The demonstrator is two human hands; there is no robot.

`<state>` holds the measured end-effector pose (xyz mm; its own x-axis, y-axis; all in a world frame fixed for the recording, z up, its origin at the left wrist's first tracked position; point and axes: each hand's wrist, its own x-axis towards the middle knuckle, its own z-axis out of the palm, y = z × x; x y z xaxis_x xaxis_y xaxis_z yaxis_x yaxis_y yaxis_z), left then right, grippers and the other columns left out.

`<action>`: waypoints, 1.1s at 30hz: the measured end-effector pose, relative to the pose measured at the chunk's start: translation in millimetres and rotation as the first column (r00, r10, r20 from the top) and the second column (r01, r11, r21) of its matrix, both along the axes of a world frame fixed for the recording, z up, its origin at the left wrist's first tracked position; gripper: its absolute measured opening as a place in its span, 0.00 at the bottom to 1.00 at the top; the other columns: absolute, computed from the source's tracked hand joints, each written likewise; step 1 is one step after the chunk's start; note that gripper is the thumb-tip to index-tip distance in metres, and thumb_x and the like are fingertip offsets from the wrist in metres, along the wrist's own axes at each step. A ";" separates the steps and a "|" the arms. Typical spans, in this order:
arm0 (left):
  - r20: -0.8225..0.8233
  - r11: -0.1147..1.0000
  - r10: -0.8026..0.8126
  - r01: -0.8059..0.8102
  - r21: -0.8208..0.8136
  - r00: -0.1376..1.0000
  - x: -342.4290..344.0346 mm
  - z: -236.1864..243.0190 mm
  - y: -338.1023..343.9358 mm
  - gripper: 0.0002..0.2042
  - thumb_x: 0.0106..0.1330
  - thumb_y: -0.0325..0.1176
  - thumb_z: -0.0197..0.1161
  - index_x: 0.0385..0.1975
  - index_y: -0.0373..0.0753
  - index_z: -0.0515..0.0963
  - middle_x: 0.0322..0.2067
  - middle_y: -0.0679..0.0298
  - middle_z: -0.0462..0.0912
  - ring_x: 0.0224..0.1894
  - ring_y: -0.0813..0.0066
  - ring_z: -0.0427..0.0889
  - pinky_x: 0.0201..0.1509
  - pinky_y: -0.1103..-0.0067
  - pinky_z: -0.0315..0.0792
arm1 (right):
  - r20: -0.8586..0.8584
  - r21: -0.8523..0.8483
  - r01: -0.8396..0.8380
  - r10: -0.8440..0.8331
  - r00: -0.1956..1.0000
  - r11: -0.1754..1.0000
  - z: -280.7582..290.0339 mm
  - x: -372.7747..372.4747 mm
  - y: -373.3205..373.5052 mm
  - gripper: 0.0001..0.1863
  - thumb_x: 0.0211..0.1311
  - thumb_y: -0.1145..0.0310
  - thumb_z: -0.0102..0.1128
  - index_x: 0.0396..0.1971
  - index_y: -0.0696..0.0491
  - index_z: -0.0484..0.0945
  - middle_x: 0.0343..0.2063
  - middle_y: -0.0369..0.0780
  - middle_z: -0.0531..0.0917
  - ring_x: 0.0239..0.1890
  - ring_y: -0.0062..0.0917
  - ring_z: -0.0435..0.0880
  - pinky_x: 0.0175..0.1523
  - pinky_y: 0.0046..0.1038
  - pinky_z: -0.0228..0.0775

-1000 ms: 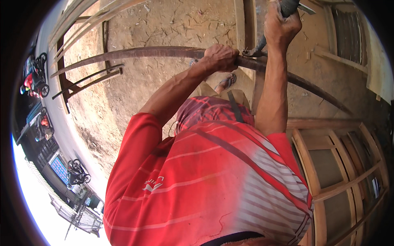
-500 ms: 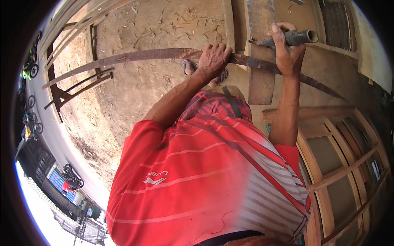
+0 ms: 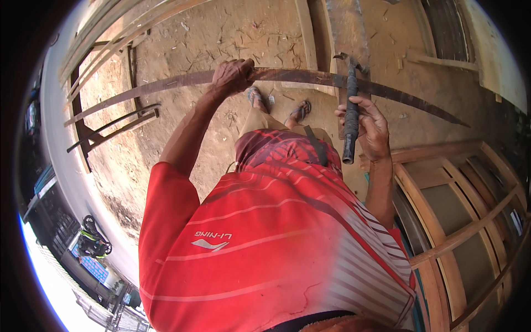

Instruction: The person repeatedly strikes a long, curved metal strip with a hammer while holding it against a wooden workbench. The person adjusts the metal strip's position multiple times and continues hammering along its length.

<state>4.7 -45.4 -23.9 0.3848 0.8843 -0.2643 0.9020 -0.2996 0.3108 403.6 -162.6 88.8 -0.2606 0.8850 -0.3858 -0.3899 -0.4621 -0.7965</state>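
The long brown wooden strip (image 3: 298, 75), arched across the upper middle of the frame, is grasped left of its centre by the left hand (image 3: 232, 76); the hammer (image 3: 352, 105), right of centre, is held by its dark handle in the right hand (image 3: 369, 124). Step judged: strip being steadied, hammer at hand; a firmer handle grip seems called for.

Looks like open-air woodworking yard or workshop beside road. Bare earth ground (image 3: 182, 113), strewn with thin scraps (image 3: 292, 46). Long planks (image 3: 102, 36) at upper left; wooden frames (image 3: 462, 231) with inset panels at lower right. Hammer-like tool (image 3: 351, 113) in right hand (image 3: 373, 133). Road (image 3: 66, 171) along left side, motorcycle (image 3: 93, 239) on it, buildings (image 3: 58, 229) beyond.
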 end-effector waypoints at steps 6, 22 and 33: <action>-0.098 0.985 -0.081 0.065 -0.162 0.992 9.4 16.1 15.4 0.12 0.56 0.41 0.66 0.38 0.45 0.79 0.31 0.54 0.86 0.37 0.47 0.87 0.38 0.58 0.77 | 0.238 -0.150 0.425 -0.385 0.892 0.893 -49.8 -58.4 -6.9 0.19 0.72 0.63 0.63 0.53 0.57 0.67 0.39 0.45 0.83 0.32 0.26 0.84 0.32 0.28 0.80; -0.046 0.990 -0.134 0.132 -0.056 0.990 11.5 11.6 7.3 0.13 0.67 0.43 0.59 0.43 0.41 0.80 0.33 0.48 0.88 0.38 0.44 0.88 0.39 0.54 0.79 | 0.581 0.432 0.530 -0.675 0.456 0.730 3.8 -167.9 -105.4 0.14 0.79 0.59 0.56 0.39 0.55 0.69 0.21 0.32 0.69 0.18 0.13 0.67 0.24 0.21 0.64; -0.094 0.988 -0.139 0.132 -0.074 0.986 15.6 21.2 12.6 0.14 0.65 0.42 0.60 0.45 0.42 0.80 0.35 0.48 0.88 0.39 0.46 0.88 0.41 0.55 0.79 | 0.884 0.097 0.385 -0.257 0.390 0.918 -72.3 -166.6 -102.5 0.20 0.77 0.55 0.59 0.38 0.60 0.74 0.24 0.47 0.78 0.25 0.37 0.79 0.34 0.45 0.71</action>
<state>20.3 -32.7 -2.7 0.4689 0.8046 -0.3643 0.8818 -0.4025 0.2458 237.0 -265.0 16.6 0.5616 0.7626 -0.3210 0.3367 -0.5650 -0.7533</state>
